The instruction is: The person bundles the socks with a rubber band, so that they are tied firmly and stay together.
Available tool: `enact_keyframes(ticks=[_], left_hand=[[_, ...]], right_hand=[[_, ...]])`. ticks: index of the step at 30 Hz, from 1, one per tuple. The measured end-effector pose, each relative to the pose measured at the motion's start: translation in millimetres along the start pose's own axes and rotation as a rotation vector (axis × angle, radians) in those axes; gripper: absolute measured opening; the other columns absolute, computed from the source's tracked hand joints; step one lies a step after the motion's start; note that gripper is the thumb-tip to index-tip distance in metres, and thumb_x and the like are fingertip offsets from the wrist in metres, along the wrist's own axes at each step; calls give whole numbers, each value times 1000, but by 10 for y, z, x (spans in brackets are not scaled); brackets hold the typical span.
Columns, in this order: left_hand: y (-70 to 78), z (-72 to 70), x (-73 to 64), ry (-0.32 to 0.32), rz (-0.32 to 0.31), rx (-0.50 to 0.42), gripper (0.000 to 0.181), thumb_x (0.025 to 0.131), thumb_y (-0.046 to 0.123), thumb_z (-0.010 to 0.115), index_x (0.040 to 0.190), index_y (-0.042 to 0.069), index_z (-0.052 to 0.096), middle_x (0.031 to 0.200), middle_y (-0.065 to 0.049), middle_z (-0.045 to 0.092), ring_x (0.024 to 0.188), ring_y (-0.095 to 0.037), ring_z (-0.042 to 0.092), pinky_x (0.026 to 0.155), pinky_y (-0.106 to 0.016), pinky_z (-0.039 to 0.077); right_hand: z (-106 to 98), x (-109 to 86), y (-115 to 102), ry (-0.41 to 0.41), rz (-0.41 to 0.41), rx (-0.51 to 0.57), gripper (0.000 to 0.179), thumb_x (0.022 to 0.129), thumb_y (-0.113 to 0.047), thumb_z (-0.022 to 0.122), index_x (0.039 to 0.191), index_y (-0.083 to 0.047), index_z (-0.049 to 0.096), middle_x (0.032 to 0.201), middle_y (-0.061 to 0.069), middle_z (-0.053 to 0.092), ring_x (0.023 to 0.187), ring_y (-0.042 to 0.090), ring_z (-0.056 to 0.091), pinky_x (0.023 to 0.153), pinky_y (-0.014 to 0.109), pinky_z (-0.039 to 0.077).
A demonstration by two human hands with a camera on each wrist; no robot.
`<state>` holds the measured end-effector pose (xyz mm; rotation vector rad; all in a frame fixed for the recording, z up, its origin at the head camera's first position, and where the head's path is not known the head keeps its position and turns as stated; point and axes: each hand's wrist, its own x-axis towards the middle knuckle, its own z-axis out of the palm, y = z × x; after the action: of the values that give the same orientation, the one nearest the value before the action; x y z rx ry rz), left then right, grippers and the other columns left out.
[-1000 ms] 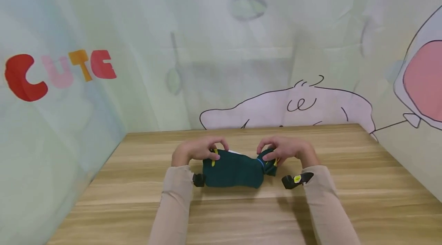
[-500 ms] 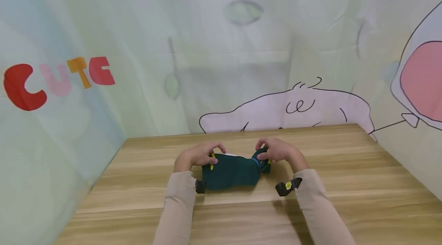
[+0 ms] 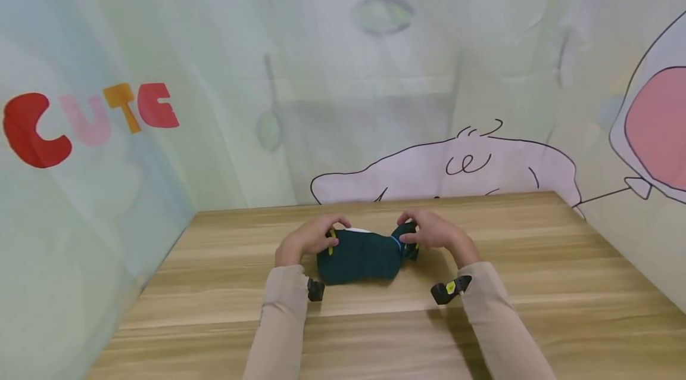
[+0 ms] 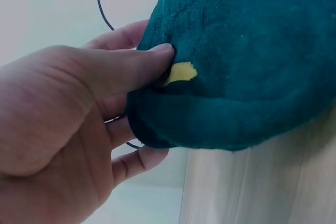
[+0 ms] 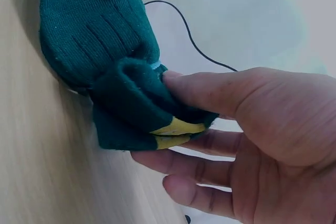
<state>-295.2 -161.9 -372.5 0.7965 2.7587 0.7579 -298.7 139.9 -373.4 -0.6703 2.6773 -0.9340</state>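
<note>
A dark green knitted cloth bundle (image 3: 359, 258) lies lengthwise between both hands. A narrow blue band (image 3: 396, 242) ties off its right end, which flares into a folded tail (image 5: 134, 114) with yellow patches. My left hand (image 3: 311, 239) pinches the upper left corner, thumb in front beside a yellow mark (image 4: 181, 72). The tail is pinched by my right hand (image 3: 435, 231), thumb on the near side and fingers behind. A strip of white (image 3: 358, 230) shows along the top edge. Whether the bundle's underside touches the table cannot be told.
The wood-grain table (image 3: 354, 332) stretches around the hands. Behind it hangs a pale printed curtain (image 3: 343, 100) with a cartoon animal and coloured letters. Each wrist carries a small black camera, one by the left sleeve (image 3: 286, 293).
Both hands keep their pinch. The right hand has shifted left, closer to the left hand. The bundle sits slightly higher or farther back, and the head view has shifted slightly.
</note>
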Motion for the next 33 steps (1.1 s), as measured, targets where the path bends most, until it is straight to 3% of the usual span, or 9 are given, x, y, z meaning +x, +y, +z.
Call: enact_keyframes(ticks=[2, 6, 18, 22, 26, 29, 33], left_hand=[[-15, 13, 5, -1, 8, 0, 36, 95, -2, 64, 129, 9, 59, 117, -12, 62, 98, -24, 59, 88, -41, 50], [-35, 55, 31, -7, 26, -18, 35, 95, -2, 64, 128, 7, 59, 115, -13, 62, 99, -25, 59, 89, -42, 50], [-61, 85, 55, -28, -37, -8, 37, 96, 10, 67, 131, 8, 57, 121, -15, 62, 109, -28, 59, 99, -47, 46], [-51, 99, 67, -30, -71, 11, 37, 96, 11, 68, 131, 10, 57, 121, -15, 62, 108, -27, 58, 99, -46, 45], [-21, 110, 78, -40, -102, 34, 37, 95, 11, 68, 131, 10, 58, 124, -14, 62, 108, -27, 57, 101, -47, 44], [-28, 121, 84, -42, -110, 35, 36, 96, 10, 68, 130, 9, 58, 125, -14, 62, 109, -27, 57, 102, -47, 44], [-60, 142, 86, -37, -117, 32, 36, 96, 10, 68, 130, 9, 59, 125, -14, 62, 111, -27, 57, 103, -47, 43]], right_hand=[[1, -10, 13, -23, 14, 19, 34, 96, -15, 68, 126, -1, 59, 112, 16, 60, 67, 21, 59, 61, 32, 51], [-12, -44, 40, -30, 60, 59, 31, 96, -14, 68, 123, -1, 60, 104, 15, 62, 67, 20, 60, 60, 32, 53], [55, 23, 80, 108, 209, 54, 39, 94, -24, 71, 120, 2, 59, 91, 13, 60, 65, 18, 61, 60, 29, 51], [52, 7, 108, 79, 182, 74, 55, 92, -32, 74, 130, 2, 54, 94, 14, 62, 66, 19, 61, 63, 31, 50], [-29, -48, 116, -33, 123, 76, 69, 90, -27, 76, 142, 3, 42, 107, 18, 62, 78, 21, 62, 75, 36, 52], [-74, -74, 109, -78, 109, 87, 67, 88, -14, 75, 142, 3, 39, 109, 21, 63, 82, 23, 64, 80, 39, 53], [-63, -56, 116, -64, 106, 86, 57, 87, -2, 67, 138, -1, 42, 98, 16, 63, 74, 22, 62, 71, 35, 52]])
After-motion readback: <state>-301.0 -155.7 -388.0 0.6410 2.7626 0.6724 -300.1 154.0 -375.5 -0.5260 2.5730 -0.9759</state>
